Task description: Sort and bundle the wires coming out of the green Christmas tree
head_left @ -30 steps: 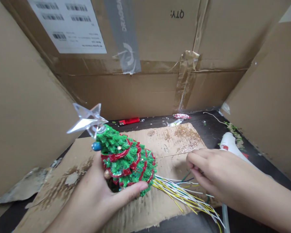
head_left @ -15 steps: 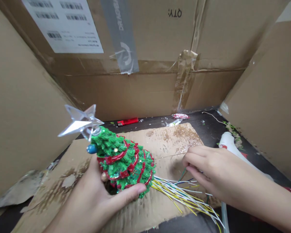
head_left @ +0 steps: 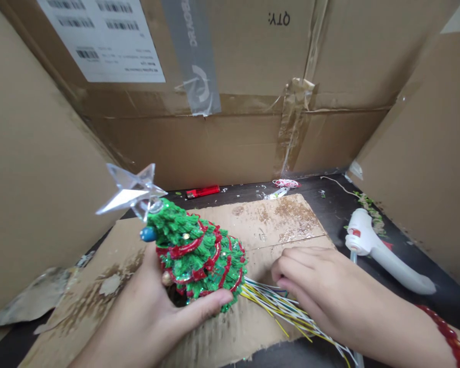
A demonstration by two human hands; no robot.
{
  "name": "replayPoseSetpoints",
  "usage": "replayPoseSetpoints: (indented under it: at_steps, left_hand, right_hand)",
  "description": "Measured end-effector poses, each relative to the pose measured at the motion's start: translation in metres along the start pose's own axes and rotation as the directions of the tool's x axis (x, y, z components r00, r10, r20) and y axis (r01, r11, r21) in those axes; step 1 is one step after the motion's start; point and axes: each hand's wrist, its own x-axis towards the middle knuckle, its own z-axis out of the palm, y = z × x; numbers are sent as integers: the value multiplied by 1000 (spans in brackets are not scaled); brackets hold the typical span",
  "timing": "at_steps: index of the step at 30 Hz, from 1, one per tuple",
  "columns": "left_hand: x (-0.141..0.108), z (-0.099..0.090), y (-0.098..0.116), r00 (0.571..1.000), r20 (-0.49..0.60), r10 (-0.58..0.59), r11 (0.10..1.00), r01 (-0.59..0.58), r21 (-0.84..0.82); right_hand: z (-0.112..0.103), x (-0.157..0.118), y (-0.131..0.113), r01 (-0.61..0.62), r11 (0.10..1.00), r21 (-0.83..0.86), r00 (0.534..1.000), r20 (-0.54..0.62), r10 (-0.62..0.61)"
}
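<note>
My left hand (head_left: 153, 312) is wrapped round a small green Christmas tree (head_left: 199, 250), which lies tilted with its top toward the upper left. Red garlands, glitter and a blue ball (head_left: 148, 234) decorate it, and a clear plastic star (head_left: 134, 191) sits on its tip. Out of the tree's base runs a bundle of thin wires (head_left: 268, 301) in white, yellow, green and blue. My right hand (head_left: 310, 281) is closed over the upper side of this bundle, its fingertips pinched at the wires. Exactly which wires it grips is hidden by the fingers.
Under the tree lies a glue-stained cardboard sheet (head_left: 279, 220) on a dark table. A white glue gun (head_left: 387, 255) rests to the right. Behind are a red lighter (head_left: 203, 191) and a pink-white thread bundle (head_left: 286, 183). Tall cardboard walls (head_left: 237, 148) enclose the back and sides.
My right hand has moved left, closer to the tree's base, uncovering more of the glue gun. My left hand and the tree have barely shifted.
</note>
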Motion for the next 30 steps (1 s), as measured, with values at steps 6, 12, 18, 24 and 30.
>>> replayPoseSetpoints:
  at_steps: [6, 12, 18, 24, 30]
  left_hand:
    - [2, 1, 1, 1000, -19, 12, 1000, -12, 28]
    - [3, 0, 1, 1000, 20, -19, 1000, 19, -17]
    - [3, -1, 2, 998, 52, -45, 998, 47, -38]
    - [2, -1, 5, 997, 50, -57, 997, 60, -55]
    - [1, -1, -1, 999, 43, -26, 1000, 26, -2]
  right_hand:
    - [-1, 1, 1, -31, 999, -18, 998, 50, 32]
    - [-1, 3, 1, -31, 998, -56, 998, 50, 34]
    - [-6, 0, 6, 25, 990, -142, 996, 88, -12]
    - [-11, -3, 2, 26, 964, -266, 998, 70, -7]
    - [-27, -10, 0, -1, 975, -221, 991, 133, 32]
